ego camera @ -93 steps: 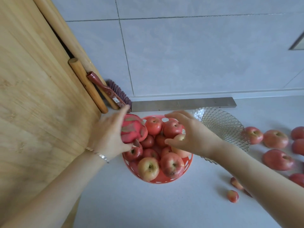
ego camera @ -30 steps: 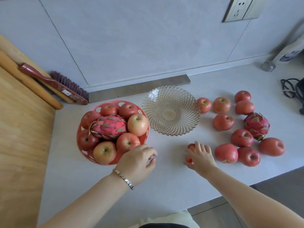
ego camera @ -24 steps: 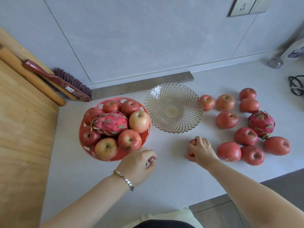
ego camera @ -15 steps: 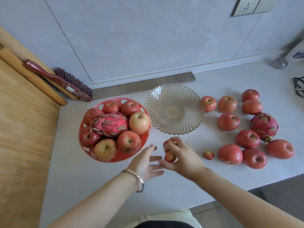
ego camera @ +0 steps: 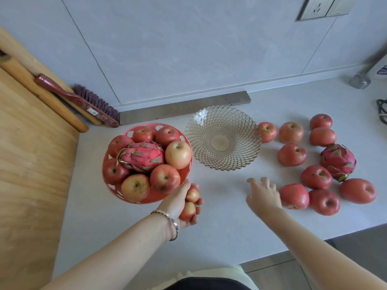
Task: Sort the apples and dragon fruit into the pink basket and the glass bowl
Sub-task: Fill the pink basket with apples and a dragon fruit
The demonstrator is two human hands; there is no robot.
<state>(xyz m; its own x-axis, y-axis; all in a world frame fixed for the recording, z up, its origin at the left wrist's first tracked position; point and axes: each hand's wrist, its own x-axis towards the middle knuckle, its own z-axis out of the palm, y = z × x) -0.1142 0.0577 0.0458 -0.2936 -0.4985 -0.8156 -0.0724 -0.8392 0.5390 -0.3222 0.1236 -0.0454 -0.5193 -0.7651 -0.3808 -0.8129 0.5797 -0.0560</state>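
The pink basket [ego camera: 184,174] holds several apples and a dragon fruit [ego camera: 141,156]. To its right stands the glass bowl [ego camera: 223,138], with nothing in it. My left hand [ego camera: 180,203] is just below the basket's near rim, cupped around two small apples [ego camera: 191,203]. Over the counter, my right hand [ego camera: 263,194] has its fingers spread and holds nothing, just left of a large apple [ego camera: 294,196]. Several more apples lie loose on the right, around a second dragon fruit [ego camera: 337,162].
A wooden board [ego camera: 31,164] fills the left side, with a red-handled brush [ego camera: 77,100] leaning at the wall. A steel strip [ego camera: 184,106] lies behind the bowl. The counter's front edge [ego camera: 293,251] runs near my right forearm. A black cable [ego camera: 382,110] lies far right.
The two small apples passed from my right hand into my left hand. My right hand then moved right, toward the loose apples, with its fingers apart.
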